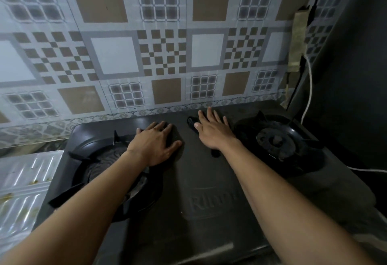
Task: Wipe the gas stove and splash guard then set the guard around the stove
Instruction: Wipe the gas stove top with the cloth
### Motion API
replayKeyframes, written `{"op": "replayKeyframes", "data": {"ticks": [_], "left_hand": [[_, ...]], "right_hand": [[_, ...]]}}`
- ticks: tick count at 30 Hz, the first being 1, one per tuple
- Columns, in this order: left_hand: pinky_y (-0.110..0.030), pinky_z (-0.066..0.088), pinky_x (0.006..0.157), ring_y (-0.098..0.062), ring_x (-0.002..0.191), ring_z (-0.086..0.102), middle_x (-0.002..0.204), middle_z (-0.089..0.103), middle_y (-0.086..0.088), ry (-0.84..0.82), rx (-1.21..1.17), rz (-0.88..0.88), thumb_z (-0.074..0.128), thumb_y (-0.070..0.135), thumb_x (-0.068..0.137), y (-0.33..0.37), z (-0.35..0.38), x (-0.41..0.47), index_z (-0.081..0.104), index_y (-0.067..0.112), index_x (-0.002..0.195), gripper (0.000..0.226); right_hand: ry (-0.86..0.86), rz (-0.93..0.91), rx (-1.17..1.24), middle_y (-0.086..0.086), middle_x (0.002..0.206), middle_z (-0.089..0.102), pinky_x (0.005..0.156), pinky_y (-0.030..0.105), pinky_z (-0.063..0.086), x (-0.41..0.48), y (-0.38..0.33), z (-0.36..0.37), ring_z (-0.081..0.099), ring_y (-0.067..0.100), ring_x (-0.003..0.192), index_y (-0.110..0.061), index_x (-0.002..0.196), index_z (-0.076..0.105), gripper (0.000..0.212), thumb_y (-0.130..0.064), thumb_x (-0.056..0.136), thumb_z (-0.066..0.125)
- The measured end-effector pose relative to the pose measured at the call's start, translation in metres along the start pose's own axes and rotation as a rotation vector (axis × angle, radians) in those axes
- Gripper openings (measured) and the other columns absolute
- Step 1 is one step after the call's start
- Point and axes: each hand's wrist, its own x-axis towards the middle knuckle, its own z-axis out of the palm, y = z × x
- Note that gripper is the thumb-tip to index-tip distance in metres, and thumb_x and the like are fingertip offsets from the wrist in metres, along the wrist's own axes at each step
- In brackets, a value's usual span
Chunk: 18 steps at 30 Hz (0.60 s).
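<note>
At centre frame, the left hand [155, 145] and right hand [212, 133] lie flat, fingers straight, on the stove [188, 233] between its burners [276, 139], gripping nothing. A dark object [191, 123] shows under the right. Bare stovetop runs down-frame; a patterned panel [167, 55] meets the rear edge.

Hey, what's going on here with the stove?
A person has both bare hands on top of a black gas stove, between its two burners. The left hand lies flat beside the left burner. The right hand, fingers spread, lies nearer the tiled wall, over a dark shape I cannot identify. Neither hand holds a cloth. A stained, ribbed silver sheet, possibly the splash guard, lies left of the stove, not around it.
</note>
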Motion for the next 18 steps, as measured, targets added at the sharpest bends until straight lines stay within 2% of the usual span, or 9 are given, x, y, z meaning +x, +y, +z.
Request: {"op": "replayKeyframes", "data": {"ticks": [5,9,13,16,18], "left_hand": [[-0.061,0.023,0.114,-0.027,0.151,0.019,0.165,0.019,-0.002,0.031,0.027,0.012,0.024,0.074,0.092,0.002,-0.001,-0.001,0.022,0.022,0.157,0.084],[-0.06,0.021,0.115,-0.027,0.152,0.016,0.166,0.016,-0.001,-0.007,0.022,-0.009,0.025,0.073,0.092,0.003,-0.004,0.0,0.02,0.024,0.158,0.083],[-0.067,0.02,0.114,-0.028,0.152,0.014,0.166,0.014,-0.002,-0.074,0.029,-0.045,0.03,0.071,0.093,0.01,-0.013,0.004,0.016,0.026,0.158,0.081],[-0.07,0.014,0.115,-0.032,0.152,0.009,0.166,0.012,-0.003,-0.092,0.056,-0.06,0.025,0.077,0.089,0.015,-0.011,0.008,0.008,0.034,0.158,0.083],[-0.07,0.016,0.114,-0.033,0.152,0.007,0.167,0.008,-0.002,-0.107,0.044,-0.067,0.021,0.082,0.086,0.014,-0.008,0.011,0.007,0.038,0.158,0.085]], "right_hand": [[-0.031,-0.053,-0.027,0.003,0.164,-0.018,0.119,0.051,-0.011,0.039,-0.025,-0.001,-0.018,0.024,0.15,-0.035,0.157,-0.001,0.055,-0.046,0.106,0.016],[-0.027,-0.036,-0.036,0.004,0.164,-0.019,0.12,0.05,-0.01,0.056,-0.03,-0.001,-0.014,0.025,0.151,-0.037,0.156,-0.003,0.056,-0.052,0.104,0.011],[-0.014,0.078,-0.032,0.008,0.164,-0.018,0.121,0.05,-0.008,0.059,-0.014,-0.008,-0.011,0.028,0.151,-0.033,0.157,-0.006,0.058,-0.051,0.104,0.01],[-0.024,0.166,-0.005,0.01,0.163,-0.022,0.12,0.051,-0.01,0.057,0.003,-0.012,-0.014,0.031,0.151,-0.03,0.157,-0.01,0.06,-0.051,0.104,0.01],[-0.025,0.227,0.005,0.013,0.161,-0.025,0.12,0.052,-0.01,0.056,0.014,-0.016,-0.016,0.033,0.15,-0.028,0.156,-0.015,0.062,-0.052,0.104,0.011]]}}
